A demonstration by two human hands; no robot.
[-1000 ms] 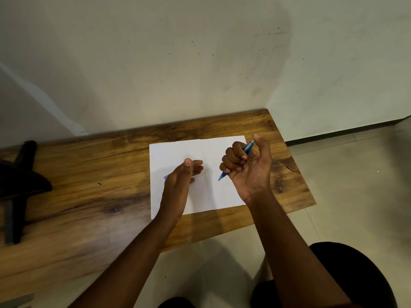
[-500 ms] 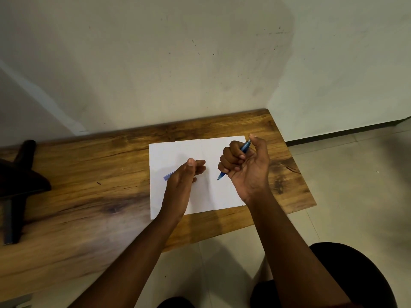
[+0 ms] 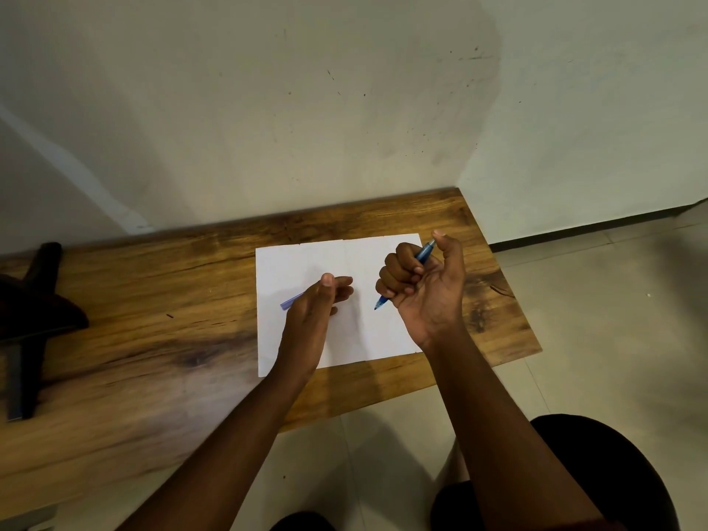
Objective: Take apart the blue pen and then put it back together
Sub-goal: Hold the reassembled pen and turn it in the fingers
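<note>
The blue plastic pen body [image 3: 423, 254] is inside the fist of the right hand [image 3: 425, 289], above the right half of the white sheet of paper [image 3: 299, 258]. Its writing tip comes out below the fist and points down and left toward the paper; the far end shows beside the raised thumb. The grip of this hand is pressed together around the pen body. No brand or writing can be read on it.

The left hand [image 3: 314, 312] is to the left, also over the paper. Its thumb and fingers pinch a pale blue pen cap [image 3: 291, 301], and one end of the cap sticks out to the left of the hand. The two hands are apart.

The paper lies flat on the brown wooden tabletop [image 3: 153, 300], near its right end. A dark black object [image 3: 34, 312] rests at the left edge of the tabletop; I cannot tell what it is. A pale wall [image 3: 344, 109] stands behind.
</note>
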